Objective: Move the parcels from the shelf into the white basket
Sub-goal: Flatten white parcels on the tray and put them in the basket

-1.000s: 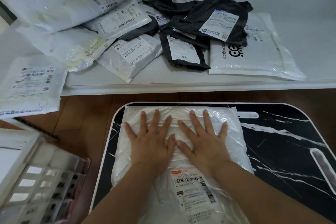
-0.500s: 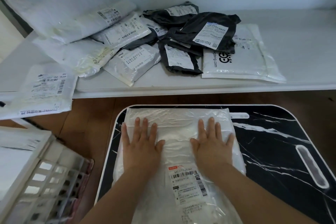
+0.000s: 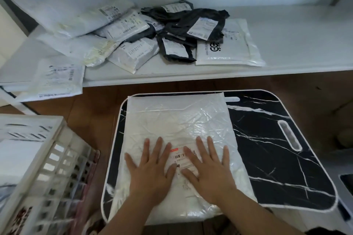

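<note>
Over on the far left sits the white basket (image 3: 38,168), lattice wall facing in, low beside the black marble-pattern desk (image 3: 277,149). On that desk lies the big white parcel (image 3: 177,120), its long axis running away from the person toward the shelf (image 3: 296,44). Left hand (image 3: 149,170) flat on its near half, fingers spread and straight, gripping nothing. A barcode label (image 3: 180,155) peeks out between the two hands. Right hand (image 3: 208,170) just the same, palm down, pressing rather than holding. The basket lies off to the left of both hands, so the left hand is the nearer one (a sideways carry looks likely). Up on the shelf, a heap of white and black mailers (image 3: 133,30) waits.
</note>
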`<control>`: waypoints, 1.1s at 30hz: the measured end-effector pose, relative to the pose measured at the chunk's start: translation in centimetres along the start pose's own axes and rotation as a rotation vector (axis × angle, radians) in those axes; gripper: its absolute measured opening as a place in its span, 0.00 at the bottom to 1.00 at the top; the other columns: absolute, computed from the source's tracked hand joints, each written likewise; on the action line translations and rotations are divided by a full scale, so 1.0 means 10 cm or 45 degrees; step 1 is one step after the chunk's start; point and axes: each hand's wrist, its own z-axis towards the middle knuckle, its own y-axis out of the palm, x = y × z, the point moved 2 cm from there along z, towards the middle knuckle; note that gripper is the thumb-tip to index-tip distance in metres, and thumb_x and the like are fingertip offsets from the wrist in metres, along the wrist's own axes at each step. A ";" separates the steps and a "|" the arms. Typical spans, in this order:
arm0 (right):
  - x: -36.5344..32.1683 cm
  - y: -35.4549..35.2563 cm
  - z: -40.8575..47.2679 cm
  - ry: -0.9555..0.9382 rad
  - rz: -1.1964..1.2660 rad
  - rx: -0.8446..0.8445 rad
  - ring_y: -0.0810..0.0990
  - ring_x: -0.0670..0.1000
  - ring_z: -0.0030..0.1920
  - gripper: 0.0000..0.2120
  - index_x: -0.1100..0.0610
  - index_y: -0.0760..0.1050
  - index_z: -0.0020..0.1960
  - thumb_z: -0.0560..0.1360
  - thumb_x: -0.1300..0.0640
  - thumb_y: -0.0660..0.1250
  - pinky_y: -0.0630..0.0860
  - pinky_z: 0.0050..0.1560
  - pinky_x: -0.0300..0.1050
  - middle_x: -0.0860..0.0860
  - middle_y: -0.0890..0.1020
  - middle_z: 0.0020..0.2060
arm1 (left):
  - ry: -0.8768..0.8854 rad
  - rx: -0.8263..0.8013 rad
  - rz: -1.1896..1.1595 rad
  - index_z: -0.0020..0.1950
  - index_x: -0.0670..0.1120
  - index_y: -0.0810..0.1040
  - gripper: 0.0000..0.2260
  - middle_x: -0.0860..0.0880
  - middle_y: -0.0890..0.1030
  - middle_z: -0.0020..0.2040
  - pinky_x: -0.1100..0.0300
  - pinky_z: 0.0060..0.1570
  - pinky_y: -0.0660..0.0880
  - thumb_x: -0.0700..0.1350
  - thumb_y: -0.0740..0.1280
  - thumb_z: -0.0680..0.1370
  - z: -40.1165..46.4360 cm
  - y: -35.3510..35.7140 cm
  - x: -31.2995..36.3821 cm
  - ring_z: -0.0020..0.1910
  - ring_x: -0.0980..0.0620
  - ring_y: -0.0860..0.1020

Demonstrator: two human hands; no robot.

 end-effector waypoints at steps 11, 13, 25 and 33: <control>0.33 -0.03 -0.16 -0.169 -0.054 -0.096 0.51 0.61 0.76 0.44 0.44 0.54 0.77 0.69 0.21 0.49 0.51 0.62 0.72 0.58 0.55 0.77 | 0.056 0.065 0.063 0.76 0.60 0.57 0.34 0.52 0.57 0.78 0.30 0.64 0.49 0.74 0.49 0.75 -0.11 0.08 -0.33 0.77 0.46 0.53; 0.38 -0.10 -0.13 -0.219 -0.099 -0.143 0.49 0.61 0.77 0.50 0.46 0.52 0.78 0.65 0.18 0.49 0.51 0.63 0.71 0.59 0.55 0.77 | 0.068 0.034 0.074 0.78 0.59 0.48 0.39 0.52 0.47 0.80 0.29 0.65 0.44 0.77 0.46 0.71 -0.06 0.02 -0.36 0.78 0.45 0.44; 0.60 -0.16 -0.38 -0.116 0.050 -0.293 0.19 0.53 0.69 0.54 0.38 0.24 0.70 0.62 0.19 0.56 0.29 0.71 0.64 0.50 0.20 0.69 | 0.045 -0.384 0.158 0.65 0.59 0.18 0.62 0.52 0.18 0.68 0.37 0.71 0.34 0.84 0.52 0.48 -0.29 -0.07 -0.72 0.71 0.42 0.24; 0.60 -0.37 -0.60 0.723 0.920 -0.067 0.65 0.60 0.70 0.53 0.61 0.51 0.77 0.64 0.42 0.77 0.65 0.67 0.51 0.60 0.65 0.70 | -0.426 0.023 -0.477 0.77 0.45 0.51 0.59 0.43 0.61 0.75 0.46 0.68 0.65 0.67 0.77 0.57 -0.49 -0.24 -0.53 0.73 0.43 0.63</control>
